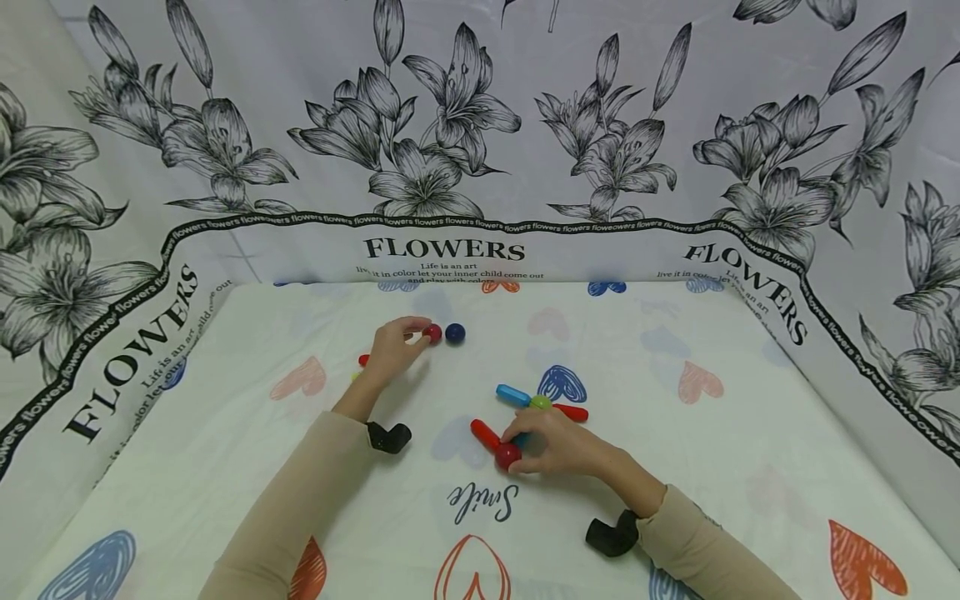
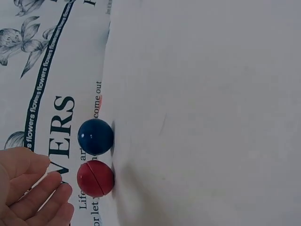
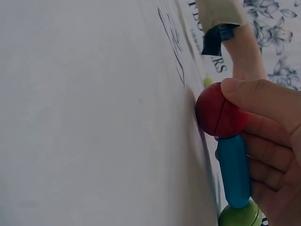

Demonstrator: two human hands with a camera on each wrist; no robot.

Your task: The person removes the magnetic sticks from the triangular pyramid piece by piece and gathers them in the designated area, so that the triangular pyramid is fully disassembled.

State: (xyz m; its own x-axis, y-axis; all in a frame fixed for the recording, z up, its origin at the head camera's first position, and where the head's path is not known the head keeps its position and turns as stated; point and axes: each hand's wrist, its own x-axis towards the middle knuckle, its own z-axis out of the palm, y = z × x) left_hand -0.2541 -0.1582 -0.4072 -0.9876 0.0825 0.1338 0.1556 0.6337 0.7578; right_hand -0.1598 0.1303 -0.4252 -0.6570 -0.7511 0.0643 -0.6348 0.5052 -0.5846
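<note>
Beside a red ball [image 1: 432, 333] at the far part of the table is my left hand [image 1: 393, 350]. In the left wrist view its fingers are loosely bent, with a small gap to that red ball [image 2: 95, 179]. A dark blue ball [image 1: 455, 333] sits to the right of the red one. My right hand [image 1: 558, 446] pinches another red ball [image 1: 507, 456], its thumb on top in the right wrist view. A red stick [image 1: 485, 436] and a blue stick [image 3: 234, 172] meet this ball. The blue stick leads to a green ball [image 3: 241, 214], partly cut off there.
A light blue stick [image 1: 513, 395] and a red stick [image 1: 572, 412] extend from the green ball [image 1: 541, 402]. Behind my left wrist, a red piece [image 1: 364, 360] shows, mostly hidden. Flower-printed cloth [image 1: 465, 133] rises behind and beside the heart-patterned tablecloth [image 1: 637, 450].
</note>
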